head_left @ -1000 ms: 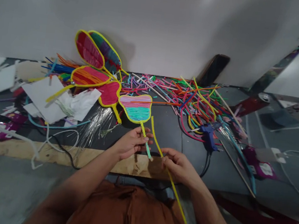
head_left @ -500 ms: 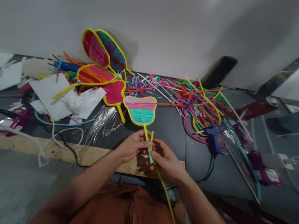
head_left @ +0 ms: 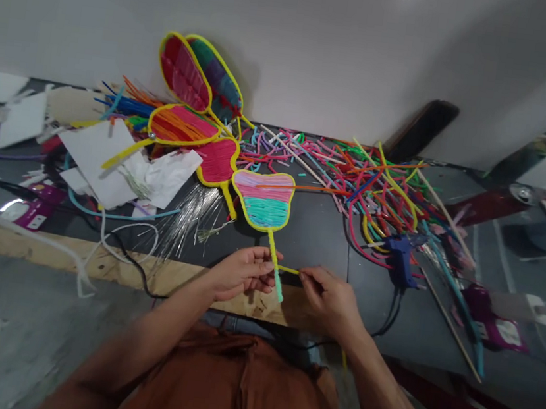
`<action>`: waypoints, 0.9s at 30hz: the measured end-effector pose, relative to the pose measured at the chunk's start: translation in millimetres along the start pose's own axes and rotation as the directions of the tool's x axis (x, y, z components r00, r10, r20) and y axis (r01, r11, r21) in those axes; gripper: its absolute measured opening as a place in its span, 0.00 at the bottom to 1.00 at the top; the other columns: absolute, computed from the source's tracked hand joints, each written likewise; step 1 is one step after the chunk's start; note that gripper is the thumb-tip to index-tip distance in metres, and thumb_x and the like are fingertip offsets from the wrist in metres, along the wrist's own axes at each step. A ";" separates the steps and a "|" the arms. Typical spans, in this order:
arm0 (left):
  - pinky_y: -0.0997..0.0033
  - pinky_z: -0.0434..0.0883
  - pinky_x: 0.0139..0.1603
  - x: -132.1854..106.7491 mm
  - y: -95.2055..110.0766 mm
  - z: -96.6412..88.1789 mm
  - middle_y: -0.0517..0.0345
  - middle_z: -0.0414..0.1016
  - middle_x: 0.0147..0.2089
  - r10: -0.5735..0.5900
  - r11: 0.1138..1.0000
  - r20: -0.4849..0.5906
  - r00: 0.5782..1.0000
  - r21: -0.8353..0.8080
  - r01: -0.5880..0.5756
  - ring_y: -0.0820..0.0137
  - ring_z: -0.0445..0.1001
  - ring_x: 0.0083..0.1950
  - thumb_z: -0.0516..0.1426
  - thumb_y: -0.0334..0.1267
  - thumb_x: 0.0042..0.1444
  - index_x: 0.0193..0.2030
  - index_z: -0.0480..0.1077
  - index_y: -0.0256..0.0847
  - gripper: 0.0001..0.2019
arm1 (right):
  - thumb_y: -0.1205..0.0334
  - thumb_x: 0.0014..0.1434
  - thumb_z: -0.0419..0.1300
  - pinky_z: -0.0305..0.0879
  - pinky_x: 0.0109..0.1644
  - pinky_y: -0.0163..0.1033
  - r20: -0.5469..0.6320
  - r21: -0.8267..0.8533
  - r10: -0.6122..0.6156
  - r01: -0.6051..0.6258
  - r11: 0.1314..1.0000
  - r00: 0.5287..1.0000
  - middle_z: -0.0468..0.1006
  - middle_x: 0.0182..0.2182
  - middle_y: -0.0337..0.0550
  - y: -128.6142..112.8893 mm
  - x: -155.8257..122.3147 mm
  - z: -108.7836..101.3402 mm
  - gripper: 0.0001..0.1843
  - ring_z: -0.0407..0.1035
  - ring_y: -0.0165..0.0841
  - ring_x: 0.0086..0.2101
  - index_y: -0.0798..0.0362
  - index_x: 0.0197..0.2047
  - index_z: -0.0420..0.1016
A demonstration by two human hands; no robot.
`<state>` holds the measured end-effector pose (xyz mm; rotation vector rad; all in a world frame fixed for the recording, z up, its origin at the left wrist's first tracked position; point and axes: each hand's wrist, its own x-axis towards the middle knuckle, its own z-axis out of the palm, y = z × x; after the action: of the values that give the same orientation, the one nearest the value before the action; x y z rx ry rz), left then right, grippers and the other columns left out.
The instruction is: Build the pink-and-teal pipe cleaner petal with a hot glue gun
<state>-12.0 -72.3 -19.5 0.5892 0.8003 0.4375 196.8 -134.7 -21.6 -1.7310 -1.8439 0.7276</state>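
In the head view, the yellow pipe cleaner (head_left: 289, 271), alongside the handle (head_left: 272, 245) of the pink-and-teal fan (head_left: 262, 202) half a second earlier, now ran sideways from it, apparently anchored there. The fan lay mid-frame. At lower centre, the left hand (head_left: 247, 273) pinched the handle; the right hand (head_left: 333, 299), drawn apart rightward, pinched the strand, fingertips pointing inward.

Pale grey wall (head_left: 311, 56) behind dark tabletop (head_left: 319, 233); wooden strip (head_left: 115, 270) along its front; grey floor (head_left: 3, 331) below.
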 end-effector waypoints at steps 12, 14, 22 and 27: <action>0.75 0.73 0.30 -0.2 9.2 -1.1 0.62 0.72 0.27 -0.040 0.996 -0.003 0.999 0.078 0.040 0.76 0.73 0.26 0.69 0.41 0.43 0.39 0.69 0.36 0.19 | 0.58 0.61 0.53 0.68 0.43 0.38 0.076 0.203 0.010 -0.025 0.979 0.997 0.82 0.36 0.44 -4.3 -4.1 4.8 0.13 0.75 0.34 0.36 0.50 0.41 0.78; 0.74 0.74 0.32 0.6 9.6 -1.8 0.60 0.73 0.28 -0.047 0.997 0.000 0.999 0.069 0.047 0.75 0.74 0.27 0.69 0.40 0.43 0.38 0.70 0.36 0.18 | 0.57 0.61 0.53 0.68 0.43 0.38 0.094 0.202 0.013 -0.032 0.979 0.996 0.82 0.36 0.43 -4.5 -2.8 5.7 0.13 0.75 0.34 0.37 0.49 0.41 0.79; 0.73 0.75 0.35 0.4 9.2 -7.4 0.54 0.77 0.30 -0.067 0.997 0.030 0.997 0.039 0.066 0.72 0.77 0.30 0.67 0.40 0.46 0.40 0.73 0.35 0.16 | 0.56 0.62 0.52 0.64 0.35 0.34 0.086 0.198 0.061 -0.077 0.977 0.994 0.80 0.31 0.42 -12.0 4.2 6.2 0.13 0.72 0.32 0.30 0.51 0.37 0.76; 0.75 0.75 0.34 0.9 10.0 -8.9 0.53 0.77 0.29 -0.085 0.995 0.011 0.996 0.057 0.084 0.72 0.77 0.30 0.69 0.39 0.44 0.40 0.74 0.34 0.17 | 0.55 0.62 0.51 0.63 0.34 0.33 0.112 0.206 0.077 -0.099 0.974 0.991 0.79 0.30 0.41 -12.4 4.7 10.3 0.13 0.71 0.32 0.30 0.52 0.38 0.75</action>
<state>-19.7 -61.4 -18.5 0.6076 0.8239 0.3343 180.5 -131.0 -20.7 -1.6726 -1.6943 1.0279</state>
